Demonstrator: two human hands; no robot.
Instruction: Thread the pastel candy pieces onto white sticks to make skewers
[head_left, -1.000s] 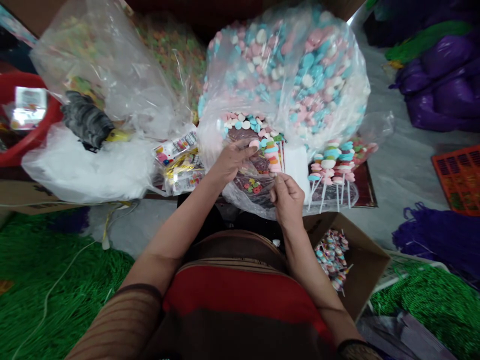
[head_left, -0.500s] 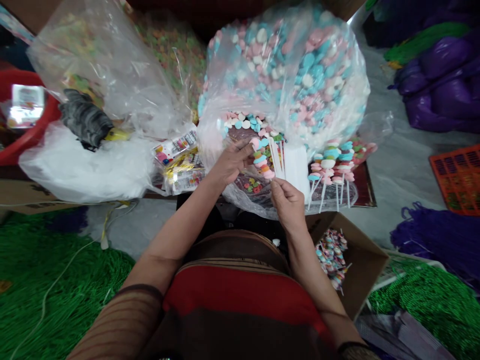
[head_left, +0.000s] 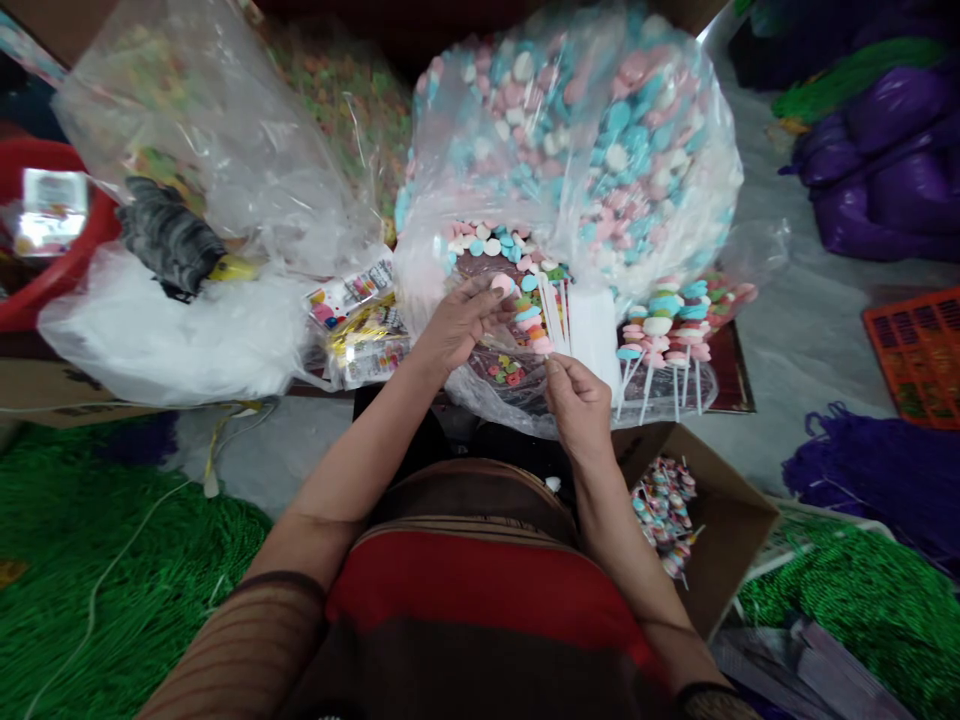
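My right hand [head_left: 579, 398] pinches the lower end of a candy skewer [head_left: 529, 322], which is stacked with pink, blue and orange pieces. At its upper left, my left hand [head_left: 466, 318] holds a pink candy [head_left: 502, 284] between its fingertips, close to the top of the skewer. Beneath the hands lie loose green and red ring candies [head_left: 507, 370] on clear plastic. White sticks [head_left: 553, 312] rest just right of the skewer, beside a white stack [head_left: 592, 335]. Several finished-looking candy skewers [head_left: 664, 330] lie farther right.
A large bag of pastel candies [head_left: 637, 140] stands behind the hands. Candy packets [head_left: 364, 320] and a grey glove [head_left: 169, 240] are on the left. Below the table's right edge is a cardboard box [head_left: 724, 530] holding wrapped skewers. A red basin [head_left: 60, 280] is at far left.
The skewer and my right hand have shifted slightly right. The pink candy at my left fingertips now sits apart from the stack, farther left than the skewer's top.
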